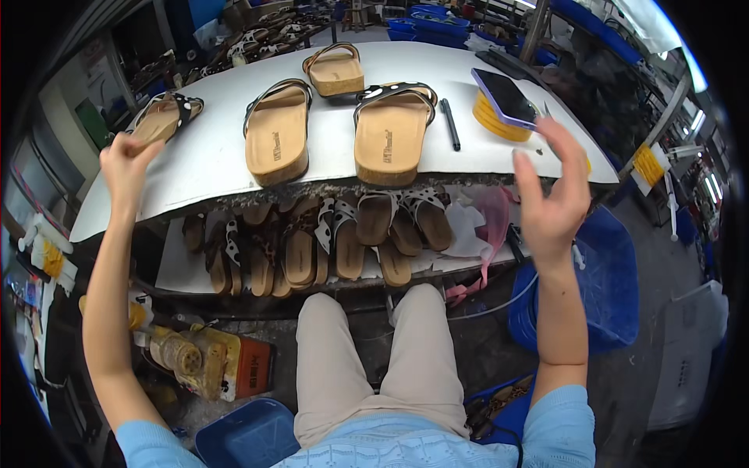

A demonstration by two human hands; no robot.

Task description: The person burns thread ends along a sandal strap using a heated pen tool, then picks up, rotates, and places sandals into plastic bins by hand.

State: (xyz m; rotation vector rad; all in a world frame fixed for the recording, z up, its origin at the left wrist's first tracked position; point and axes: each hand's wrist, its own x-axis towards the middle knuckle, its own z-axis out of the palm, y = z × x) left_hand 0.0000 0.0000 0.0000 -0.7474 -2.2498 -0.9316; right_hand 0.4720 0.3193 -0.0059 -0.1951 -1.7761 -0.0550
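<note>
Left grip (127, 168) seemingly pinching far-left sandal (160, 121), contact partly hidden; right grip (555, 195) loose, empty. Stray knuckle brush could tip phone (505, 95) off yellow roll (490, 120).

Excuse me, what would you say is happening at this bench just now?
A person's left hand is at the near end of a polka-dot sandal; whether it grips is unclear. The open right hand is raised near a phone resting on a yellow roll. Three other sandals and a pen are on the white tabletop between the hands.
</note>
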